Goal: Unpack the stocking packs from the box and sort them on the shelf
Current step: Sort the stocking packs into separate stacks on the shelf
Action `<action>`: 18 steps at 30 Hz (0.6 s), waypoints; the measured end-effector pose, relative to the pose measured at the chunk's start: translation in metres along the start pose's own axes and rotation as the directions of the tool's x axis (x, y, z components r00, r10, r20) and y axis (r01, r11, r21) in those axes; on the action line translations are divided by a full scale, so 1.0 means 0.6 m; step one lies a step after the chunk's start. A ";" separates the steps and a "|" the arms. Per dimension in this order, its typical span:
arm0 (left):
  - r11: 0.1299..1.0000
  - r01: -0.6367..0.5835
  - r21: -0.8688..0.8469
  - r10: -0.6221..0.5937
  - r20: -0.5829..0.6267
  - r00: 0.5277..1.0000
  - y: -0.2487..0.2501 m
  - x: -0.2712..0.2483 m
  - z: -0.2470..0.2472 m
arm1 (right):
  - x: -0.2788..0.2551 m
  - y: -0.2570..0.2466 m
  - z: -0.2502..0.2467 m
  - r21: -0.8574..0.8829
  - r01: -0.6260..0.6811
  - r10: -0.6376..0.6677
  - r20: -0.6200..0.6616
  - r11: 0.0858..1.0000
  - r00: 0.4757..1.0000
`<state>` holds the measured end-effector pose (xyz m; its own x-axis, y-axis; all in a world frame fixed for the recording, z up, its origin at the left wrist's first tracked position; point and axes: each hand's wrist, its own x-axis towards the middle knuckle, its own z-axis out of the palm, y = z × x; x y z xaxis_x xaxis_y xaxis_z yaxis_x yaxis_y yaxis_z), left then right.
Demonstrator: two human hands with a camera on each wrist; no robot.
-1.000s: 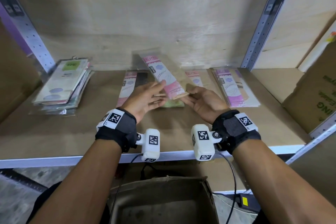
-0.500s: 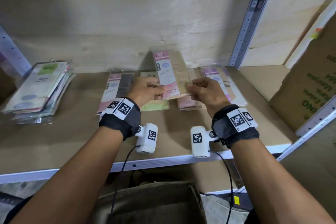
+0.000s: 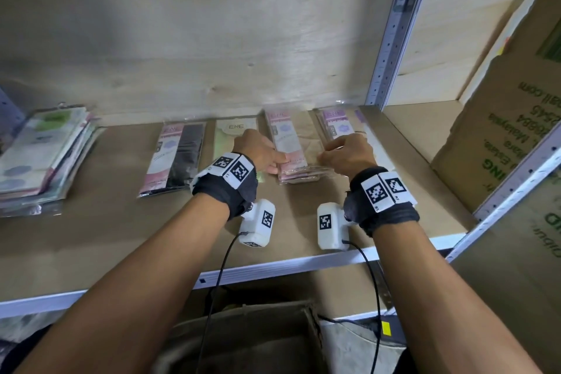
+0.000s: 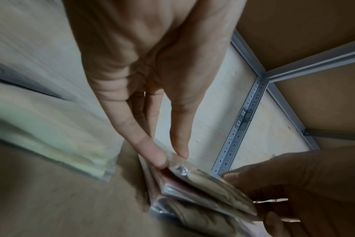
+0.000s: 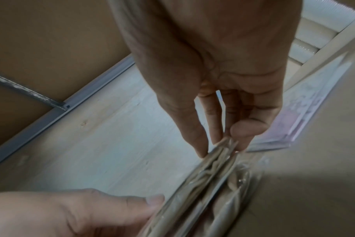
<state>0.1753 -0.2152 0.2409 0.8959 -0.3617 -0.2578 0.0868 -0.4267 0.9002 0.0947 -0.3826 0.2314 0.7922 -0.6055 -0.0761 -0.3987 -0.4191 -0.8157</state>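
We see both hands pinching a beige stocking pack (image 3: 296, 143) atop its pile on the brown shelf (image 3: 100, 240): left hand (image 3: 258, 150), right hand (image 3: 349, 153). Plywood backs the bay; the box (image 3: 243, 340) below looks blurred, perhaps empty.

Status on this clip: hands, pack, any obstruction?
Left hand and right hand both pinch the tan stocking pack at its near corners. Pack sits atop the matching pile on the shelf. Nothing in the way.

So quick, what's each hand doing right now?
Left hand: pinching the left edge of the beige stocking pack.
Right hand: pinching the same pack's right edge.
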 end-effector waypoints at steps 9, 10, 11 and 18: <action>0.998 0.047 0.046 -0.046 -0.014 0.999 -0.002 -0.002 0.002 | 0.008 0.003 0.006 -0.083 -0.028 0.030 0.023 0.996 0.999; 0.996 0.037 0.084 -0.033 -0.037 0.999 -0.003 -0.003 -0.001 | 0.008 0.002 0.006 -0.100 -0.020 0.021 0.012 0.995 1.000; 0.992 0.015 0.128 -0.007 -0.064 0.998 -0.005 -0.002 -0.007 | 0.007 0.000 0.006 -0.115 -0.002 0.001 -0.015 0.993 1.000; 0.984 -0.154 0.086 0.174 -0.337 0.925 -0.062 -0.024 -0.119 | -0.022 -0.051 0.035 0.058 0.290 -0.283 -0.097 0.955 0.954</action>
<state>0.1901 -0.1350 0.2361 0.9910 -0.1291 0.0363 -0.0896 -0.4354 0.8958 0.1063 -0.3476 0.2452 0.8241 -0.5245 0.2141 -0.1247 -0.5365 -0.8346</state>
